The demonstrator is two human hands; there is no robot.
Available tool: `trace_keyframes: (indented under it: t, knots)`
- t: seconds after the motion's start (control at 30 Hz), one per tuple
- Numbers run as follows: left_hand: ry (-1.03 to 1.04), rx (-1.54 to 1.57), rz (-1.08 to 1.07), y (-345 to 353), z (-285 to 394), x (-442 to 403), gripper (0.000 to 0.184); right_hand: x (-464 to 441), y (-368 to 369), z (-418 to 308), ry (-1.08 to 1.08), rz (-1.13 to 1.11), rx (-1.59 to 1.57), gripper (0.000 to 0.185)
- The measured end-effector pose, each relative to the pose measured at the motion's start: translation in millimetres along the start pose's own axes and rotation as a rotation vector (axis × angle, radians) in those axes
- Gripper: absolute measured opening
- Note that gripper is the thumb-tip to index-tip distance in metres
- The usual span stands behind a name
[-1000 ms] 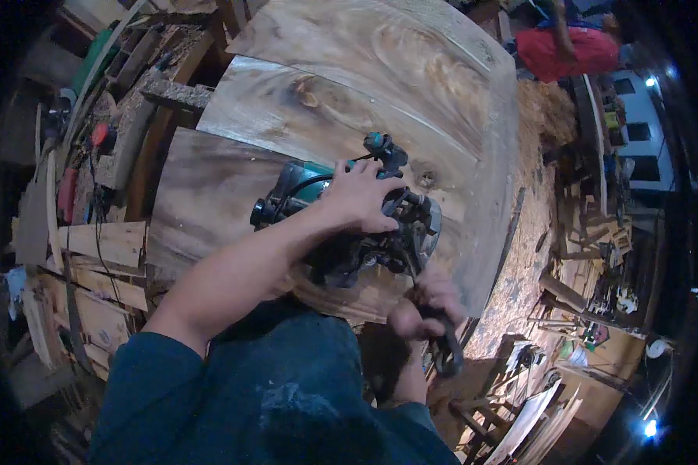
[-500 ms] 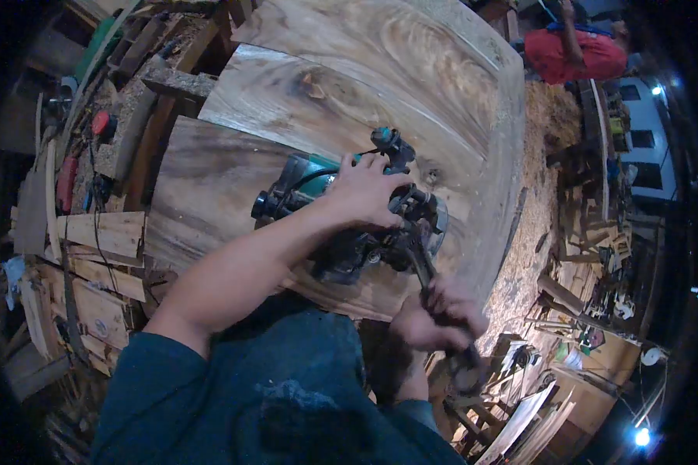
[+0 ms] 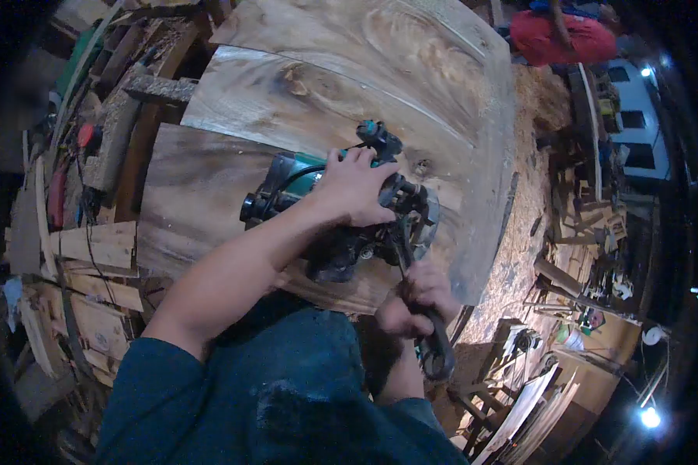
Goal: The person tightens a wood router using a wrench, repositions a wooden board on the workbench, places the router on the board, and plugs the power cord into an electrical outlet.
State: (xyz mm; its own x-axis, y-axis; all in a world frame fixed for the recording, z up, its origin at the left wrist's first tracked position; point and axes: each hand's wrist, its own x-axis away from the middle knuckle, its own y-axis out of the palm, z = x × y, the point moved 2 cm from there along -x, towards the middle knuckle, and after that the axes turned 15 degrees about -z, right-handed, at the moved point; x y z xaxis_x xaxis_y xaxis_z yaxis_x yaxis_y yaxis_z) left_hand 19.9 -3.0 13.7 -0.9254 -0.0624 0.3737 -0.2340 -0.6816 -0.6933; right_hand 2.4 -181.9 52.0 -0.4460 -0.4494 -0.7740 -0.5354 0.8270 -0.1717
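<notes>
A green and black router lies on its side on a wide wooden panel with dark, swirling grain. My left hand grips the router's body from above, fingers bent over it and the thumb near its base. In my right hand is a dark wrench, held around the middle of its handle. The wrench's far end reaches in at the router's base, close to my left thumb. How its jaw sits there is hidden by the router's parts.
Offcuts and planks are piled at the left, with a red round object above. Sawdust covers the floor at the right. A person in red shorts stands at the top right. Wood strips lean at the lower right.
My right hand and the wrench have swung a little left toward my body. My left hand stays on the router. The whole view has shifted slightly.
</notes>
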Motion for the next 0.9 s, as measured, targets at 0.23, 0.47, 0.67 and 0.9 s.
trace_keyframes:
  t: [0.23,0.47,0.67,0.9]
  knots:
    - [0.021,-0.003,-0.027,-5.5,-0.2,1.4,0.088,2.3,-11.2,0.0,-0.053,-0.199,-0.131,0.047]
    - [0.042,-0.045,-0.026,-2.6,-4.0,-4.5,0.087,-14.5,-15.5,40.8,0.144,0.035,-0.098,0.031]
    - [0.061,-0.034,0.04,-0.6,-4.0,2.1,0.09,-49.0,-23.7,85.5,0.569,0.357,-0.277,0.017]
    - [0.074,-0.054,0.067,1.1,-9.1,-4.6,0.088,-35.7,-19.5,49.8,0.357,0.106,0.026,0.032]
